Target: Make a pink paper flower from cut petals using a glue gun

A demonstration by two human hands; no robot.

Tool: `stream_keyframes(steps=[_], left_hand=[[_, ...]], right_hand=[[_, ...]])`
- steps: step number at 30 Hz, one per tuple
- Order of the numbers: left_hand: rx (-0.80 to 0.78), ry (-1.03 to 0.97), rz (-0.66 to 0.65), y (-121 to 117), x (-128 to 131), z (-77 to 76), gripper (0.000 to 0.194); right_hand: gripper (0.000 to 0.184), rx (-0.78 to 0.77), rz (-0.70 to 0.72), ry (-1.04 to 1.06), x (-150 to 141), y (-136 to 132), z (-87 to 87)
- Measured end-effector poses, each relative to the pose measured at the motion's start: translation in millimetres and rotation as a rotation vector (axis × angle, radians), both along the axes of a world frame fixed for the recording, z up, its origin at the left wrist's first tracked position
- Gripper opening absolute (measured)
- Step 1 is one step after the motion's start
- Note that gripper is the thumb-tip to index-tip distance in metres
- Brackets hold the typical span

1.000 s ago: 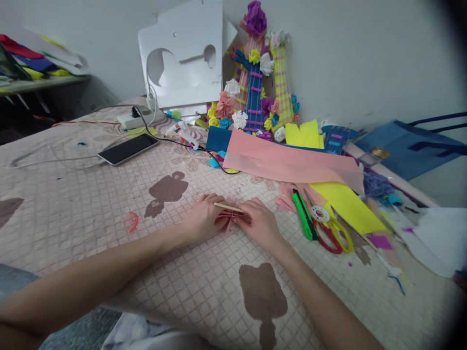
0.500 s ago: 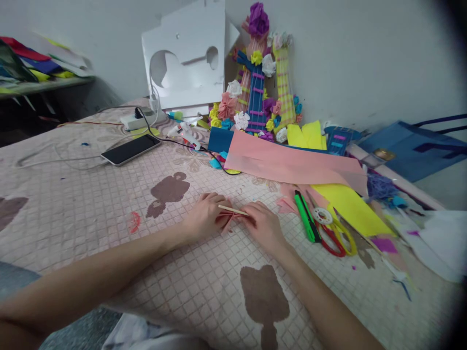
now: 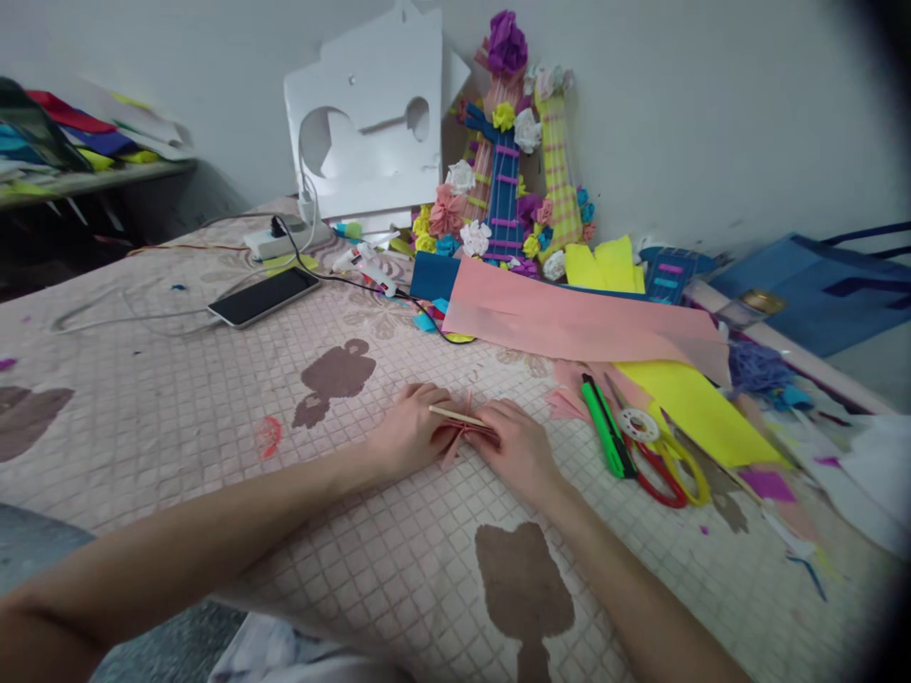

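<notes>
Low over the table, my left hand [image 3: 411, 432] is closed on the left side of a small piece of folded pink crepe paper [image 3: 455, 446]. My right hand [image 3: 518, 448] pinches the paper's right side, fingers curled. A thin pale wooden stick [image 3: 455, 415] lies along the top of the paper, its ends reaching toward both hands. Strips of the paper stick out below and above the stick. My fingertips are partly hidden, so how firmly each hand grips the stick cannot be made out.
To the right lie a green box cutter [image 3: 606, 432], red-handled scissors [image 3: 659, 474], a white tape roll [image 3: 639, 425] and yellow paper [image 3: 697, 408]. A pink crepe sheet [image 3: 584, 318] stretches behind. Further left are a hot glue gun [image 3: 370, 270], a phone [image 3: 265, 297] and a power strip [image 3: 274, 245].
The view has shifted slightly. The stick and paper between my hands are tilted a little more, right end lower. Both hands keep their hold.
</notes>
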State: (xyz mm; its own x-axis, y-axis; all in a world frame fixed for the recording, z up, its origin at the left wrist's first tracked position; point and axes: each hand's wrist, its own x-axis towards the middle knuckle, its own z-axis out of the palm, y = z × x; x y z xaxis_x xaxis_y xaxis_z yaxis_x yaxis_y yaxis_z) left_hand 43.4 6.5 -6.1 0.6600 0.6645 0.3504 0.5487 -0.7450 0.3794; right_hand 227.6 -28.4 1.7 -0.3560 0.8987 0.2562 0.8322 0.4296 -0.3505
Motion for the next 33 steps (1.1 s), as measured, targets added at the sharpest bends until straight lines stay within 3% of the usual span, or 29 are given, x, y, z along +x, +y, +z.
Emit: stream_keyframes(steps=[8, 15, 20, 23, 28, 33], left_hand=[[0.051, -0.047, -0.072, 1, 0, 6.8, 0.018], [-0.014, -0.065, 0.007, 4, -4, -5.7, 0.014], [-0.044, -0.068, -0.004, 5, -5, -7.9, 0.009], [-0.044, -0.077, 0.003, 6, -5, -7.8, 0.01], [-0.045, -0.102, 0.026, 5, -4, -5.1, 0.01], [-0.094, -0.072, 0.001, 3, -8, 4.6, 0.014]], right_hand=[[0.02, 0.021, 0.055, 0.021, -3, -1, 2.3], [0.009, -0.009, 0.024, 0.087, 0, 0, -2.9], [0.015, -0.003, 0.063, 0.074, 4, 1, -6.3], [0.008, 0.029, 0.031, 0.036, 6, -1, -1.1], [0.022, 0.143, -0.052, -0.012, 12, -15, 14.4], [0.027, 0.084, -0.056, -0.05, 11, -33, 19.4]])
